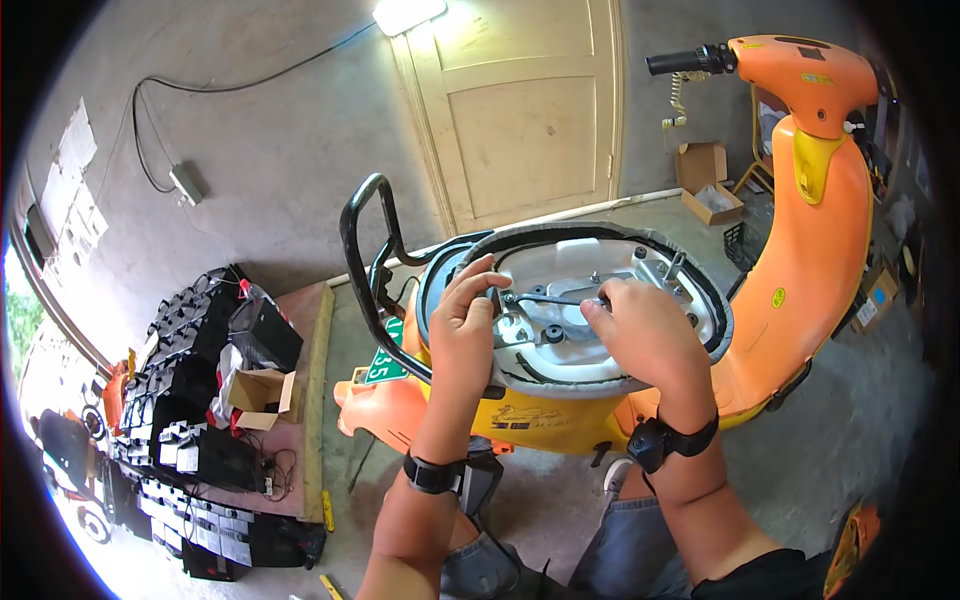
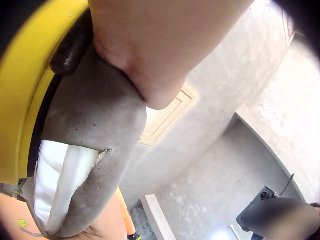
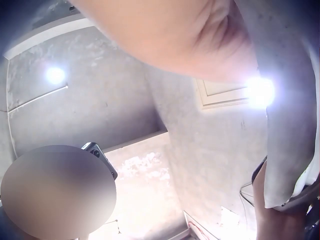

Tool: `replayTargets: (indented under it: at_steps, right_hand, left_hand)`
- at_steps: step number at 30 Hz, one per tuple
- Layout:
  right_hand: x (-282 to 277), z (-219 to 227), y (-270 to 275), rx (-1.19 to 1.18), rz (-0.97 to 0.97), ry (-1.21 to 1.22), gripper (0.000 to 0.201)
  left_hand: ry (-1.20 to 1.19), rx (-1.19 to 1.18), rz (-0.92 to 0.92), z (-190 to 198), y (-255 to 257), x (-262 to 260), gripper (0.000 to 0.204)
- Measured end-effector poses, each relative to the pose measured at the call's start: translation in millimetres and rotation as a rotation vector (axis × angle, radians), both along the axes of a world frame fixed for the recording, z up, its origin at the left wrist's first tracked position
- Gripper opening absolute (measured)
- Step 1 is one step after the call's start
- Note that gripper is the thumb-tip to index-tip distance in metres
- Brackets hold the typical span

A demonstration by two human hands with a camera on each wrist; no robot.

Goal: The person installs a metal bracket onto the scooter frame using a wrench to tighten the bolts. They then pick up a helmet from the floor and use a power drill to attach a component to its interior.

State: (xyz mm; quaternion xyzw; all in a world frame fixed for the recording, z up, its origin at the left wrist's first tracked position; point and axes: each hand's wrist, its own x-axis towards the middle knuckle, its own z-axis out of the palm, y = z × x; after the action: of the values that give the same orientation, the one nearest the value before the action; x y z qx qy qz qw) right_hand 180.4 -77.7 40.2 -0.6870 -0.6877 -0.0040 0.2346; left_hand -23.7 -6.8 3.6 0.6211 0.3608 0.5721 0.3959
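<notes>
An oval seat (image 1: 556,382) with a grey padded rim and a white underside lies on the orange and yellow scooter (image 1: 828,240); metal brackets and bolts are fixed in its middle. My right hand (image 1: 650,330) curls its fingers round the right end of a thin dark metal tool (image 1: 550,298) lying across those parts. At the seat's left side is my left hand (image 1: 465,320), its fingers loosely bent near the tool's left end; whether they touch it is unclear. The left wrist view shows the grey padding (image 2: 95,110) beside the hand; both wrist views hide the fingertips.
A black grab rail (image 1: 352,240) rises left of the seat. Black batteries (image 1: 185,380) and an open cardboard box (image 1: 262,395) stand on a low platform at the left. The handlebar (image 1: 700,62) is at the upper right, and another box (image 1: 712,200) lies near the door (image 1: 535,130).
</notes>
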Motion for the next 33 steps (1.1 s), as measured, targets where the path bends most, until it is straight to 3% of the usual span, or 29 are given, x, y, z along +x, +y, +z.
replayTargets:
  at_steps: [14,17,33]
  right_hand:
    - [-14.5,-4.4,3.1,0.055,-0.109,-0.057,0.052]
    - [-13.7,-3.8,4.6,0.038,-0.125,-0.058,0.052]
    - [-14.5,4.0,1.5,0.09,-0.071,-0.087,0.055]
  left_hand:
    - [-0.081,-0.006,0.055,-3.0,4.6,7.1,0.017]
    - [0.027,0.099,0.111,-0.7,3.1,7.9,0.02]
    - [-0.087,0.014,0.079,-1.4,6.7,7.8,0.021]
